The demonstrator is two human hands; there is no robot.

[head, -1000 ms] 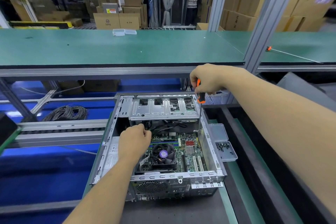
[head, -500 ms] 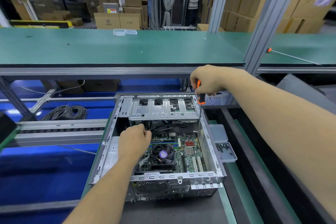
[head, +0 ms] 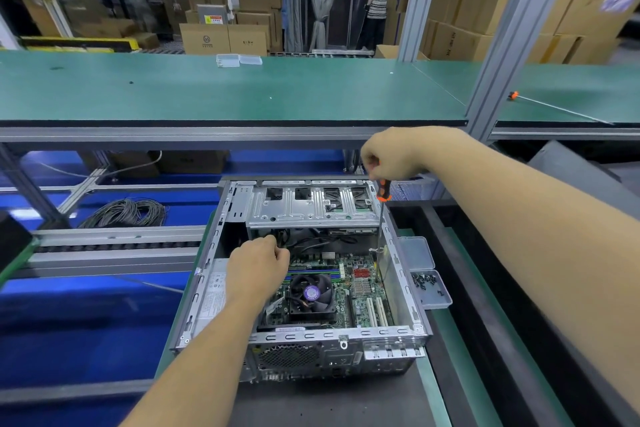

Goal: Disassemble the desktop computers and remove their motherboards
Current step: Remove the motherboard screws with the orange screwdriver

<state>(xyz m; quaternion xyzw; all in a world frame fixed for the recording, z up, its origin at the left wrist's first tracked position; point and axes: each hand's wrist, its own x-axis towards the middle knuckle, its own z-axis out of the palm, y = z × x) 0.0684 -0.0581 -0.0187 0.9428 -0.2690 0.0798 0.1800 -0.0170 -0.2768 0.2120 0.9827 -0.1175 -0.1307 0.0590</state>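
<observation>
An open silver desktop case lies on its side on the bench in front of me. Its green motherboard with a black cooler fan is inside. My right hand grips the orange-and-black handle of a long screwdriver, held upright; its shaft reaches down to the board's right edge. My left hand is inside the case with fingers curled near black cables under the drive cage; what it holds is hidden.
A clear plastic box with several dark screws sits against the case's right side. Above is a green shelf with small clear boxes and another screwdriver at right. A cable coil lies left. Two people stand among cartons behind.
Almost nothing differs. The screwdriver stays upright over the same spot on the board and my left hand stays at the cables.
</observation>
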